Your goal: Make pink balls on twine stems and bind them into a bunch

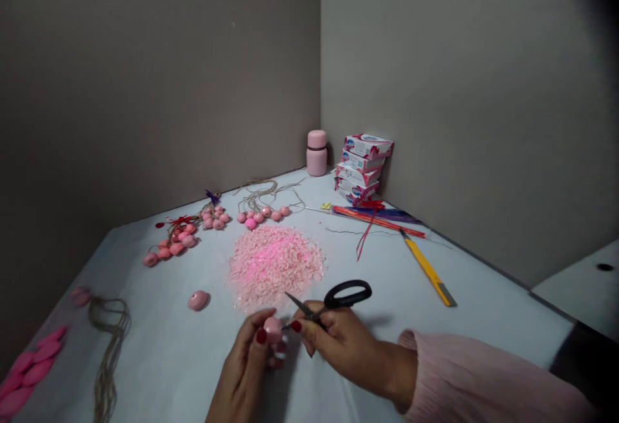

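Note:
Between the thumb and fingers of my left hand (249,358) is a round pink bead (273,329). My right hand (345,345) grips a pair of black-handled scissors (347,295) near the pivot, blades apart. One blade tip points at the bead, touching it or very close. Just beyond my hands lies a heap of pink shavings (275,265). Another pink bead (198,300) rests on the white table to the left of the heap.
Strung pink beads (176,247) lie at the back left, near twine (109,345) and bright pink ovals (36,365). On the right are a yellow utility knife (428,268) and orange strips (382,220). Stacked boxes (365,168) and a pink flask (316,153) stand at the back.

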A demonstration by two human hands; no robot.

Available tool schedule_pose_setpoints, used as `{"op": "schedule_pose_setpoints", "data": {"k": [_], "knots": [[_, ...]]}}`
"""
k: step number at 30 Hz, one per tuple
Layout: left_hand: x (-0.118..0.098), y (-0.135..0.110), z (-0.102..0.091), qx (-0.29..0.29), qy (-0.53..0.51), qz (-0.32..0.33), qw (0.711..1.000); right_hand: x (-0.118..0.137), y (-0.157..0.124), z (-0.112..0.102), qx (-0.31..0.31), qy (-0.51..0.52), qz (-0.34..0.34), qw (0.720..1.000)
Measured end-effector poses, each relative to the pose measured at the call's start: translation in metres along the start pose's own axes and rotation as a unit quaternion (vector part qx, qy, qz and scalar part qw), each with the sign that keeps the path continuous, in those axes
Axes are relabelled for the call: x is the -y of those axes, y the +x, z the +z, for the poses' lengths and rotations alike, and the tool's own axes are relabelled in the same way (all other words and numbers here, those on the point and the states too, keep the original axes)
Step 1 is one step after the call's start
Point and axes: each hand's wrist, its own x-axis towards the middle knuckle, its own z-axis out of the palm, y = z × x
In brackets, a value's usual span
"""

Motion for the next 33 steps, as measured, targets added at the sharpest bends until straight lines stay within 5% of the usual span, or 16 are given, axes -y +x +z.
{"op": "schedule_pose_setpoints", "data": {"k": [4,11,17,21,33], "knots": [[0.000,-0.001,0.001,-0.005,-0.003,0.041,0.999,-0.001,0.003,0.000,-0.010,0.006,0.003,1.000],[0.006,0.001,-0.002,0.017,-0.031,-0.037,0.999,-0.005,-0.001,0.003,0.028,-0.013,0.006,0.999],[-0.006,0.004,-0.005,-0.054,-0.130,-0.074,0.987,-0.003,0.001,-0.001,-0.042,0.027,0.007,0.999],[-0.018,0.005,-0.008,-0.022,-0.259,-0.128,0.957,-0.006,0.003,-0.004,-0.070,0.025,0.009,0.997],[-0.026,-0.003,-0.017,0.079,-0.285,-0.156,0.942,-0.005,0.006,-0.002,-0.064,-0.021,-0.004,0.998]]}}
